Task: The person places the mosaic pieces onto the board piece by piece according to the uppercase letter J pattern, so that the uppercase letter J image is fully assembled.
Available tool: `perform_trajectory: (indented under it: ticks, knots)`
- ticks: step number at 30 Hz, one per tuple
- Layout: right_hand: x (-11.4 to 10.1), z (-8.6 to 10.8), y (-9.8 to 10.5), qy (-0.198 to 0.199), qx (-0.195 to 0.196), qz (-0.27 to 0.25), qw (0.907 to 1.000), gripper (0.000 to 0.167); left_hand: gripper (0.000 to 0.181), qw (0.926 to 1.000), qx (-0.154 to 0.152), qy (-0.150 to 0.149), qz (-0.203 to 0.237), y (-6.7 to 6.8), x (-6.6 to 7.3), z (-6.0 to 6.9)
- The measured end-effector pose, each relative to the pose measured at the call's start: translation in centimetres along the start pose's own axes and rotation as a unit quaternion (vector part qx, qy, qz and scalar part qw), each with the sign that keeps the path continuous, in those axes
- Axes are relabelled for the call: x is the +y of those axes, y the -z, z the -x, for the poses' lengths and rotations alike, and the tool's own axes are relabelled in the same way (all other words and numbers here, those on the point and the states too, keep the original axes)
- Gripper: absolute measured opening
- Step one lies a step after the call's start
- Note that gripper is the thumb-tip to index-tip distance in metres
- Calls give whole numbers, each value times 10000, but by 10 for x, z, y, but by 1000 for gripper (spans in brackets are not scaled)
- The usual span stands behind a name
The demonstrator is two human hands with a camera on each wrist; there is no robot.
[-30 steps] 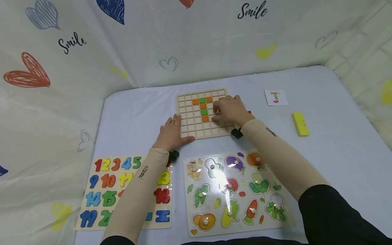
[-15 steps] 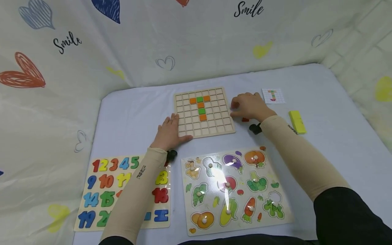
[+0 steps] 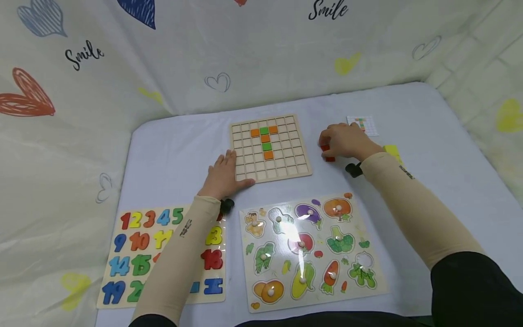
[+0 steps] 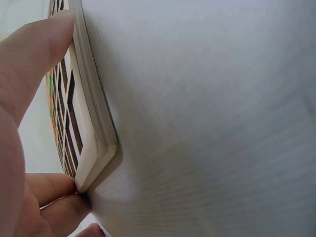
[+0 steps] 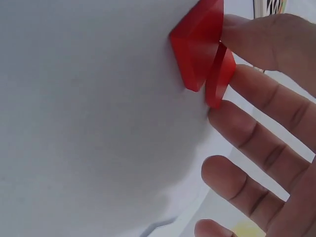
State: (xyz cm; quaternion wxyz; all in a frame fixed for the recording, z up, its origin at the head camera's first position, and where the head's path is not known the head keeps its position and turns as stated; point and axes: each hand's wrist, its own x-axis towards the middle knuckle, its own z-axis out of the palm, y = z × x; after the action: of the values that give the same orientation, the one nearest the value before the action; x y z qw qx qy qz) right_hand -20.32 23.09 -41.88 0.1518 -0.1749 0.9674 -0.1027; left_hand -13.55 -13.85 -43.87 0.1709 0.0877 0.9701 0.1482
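Note:
A wooden grid board (image 3: 290,150) bears orange and green squares in a T shape. My left hand (image 3: 223,176) rests at its near-left corner, fingers extended along the left side and thumb at the front edge; the left wrist view shows thumb and fingertips against the board (image 4: 88,106). Right of the board, my right hand (image 3: 348,140) is over red pieces (image 3: 329,159). In the right wrist view, thumb and index finger pinch around two red pieces (image 5: 197,49) lying close together on the cloth, the middle fingertip touching the smaller one (image 5: 219,76).
A small pattern card (image 3: 369,127) lies behind my right hand, and a yellow block (image 3: 392,152) is partly hidden by my right forearm. Nearer are a vegetable puzzle (image 3: 282,281) and a number puzzle (image 3: 122,252), the latter partly under my left forearm.
My right hand has moved right, off the grid board to the red pieces, uncovering the board's right side. My left hand keeps its place at the board.

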Motion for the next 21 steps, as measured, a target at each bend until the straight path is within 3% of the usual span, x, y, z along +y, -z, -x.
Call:
perform_trajectory:
  ticks: [21]
  knots:
    - [3, 4, -4, 33, 136, -147, 9998, 23, 118, 9999, 55, -51, -103, -1, 0, 0]
